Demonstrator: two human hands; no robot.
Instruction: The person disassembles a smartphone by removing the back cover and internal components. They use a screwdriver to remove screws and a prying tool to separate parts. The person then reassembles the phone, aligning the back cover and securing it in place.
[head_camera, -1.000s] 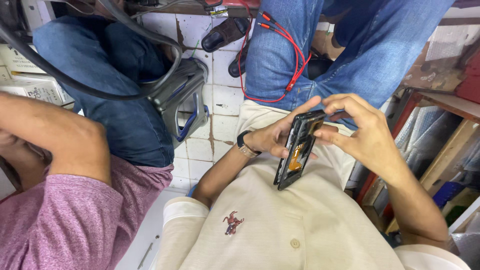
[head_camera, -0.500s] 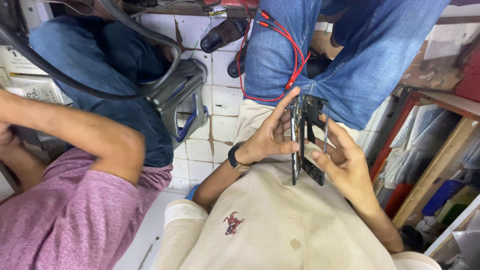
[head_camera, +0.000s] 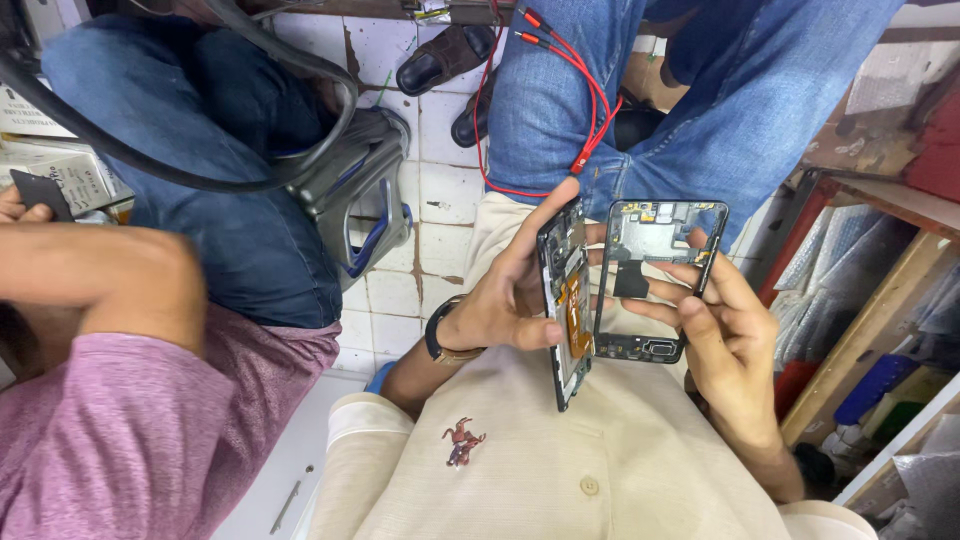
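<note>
Phone body (head_camera: 566, 300), opened, thin, likely fragile: left hand (head_camera: 500, 300) closed around its edges. Right of it, back frame (head_camera: 655, 280), light, probably flexible, pinched by right hand (head_camera: 725, 340); hold by rims.

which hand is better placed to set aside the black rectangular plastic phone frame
Right. The right hand holds the black rectangular plastic phone frame in its fingertips, apart from the opened black phone body with orange ribbon, which the left hand grips.

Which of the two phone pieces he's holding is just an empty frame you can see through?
The phone frame in the right hand; the other piece, with orange ribbon inside, is solid.
</note>
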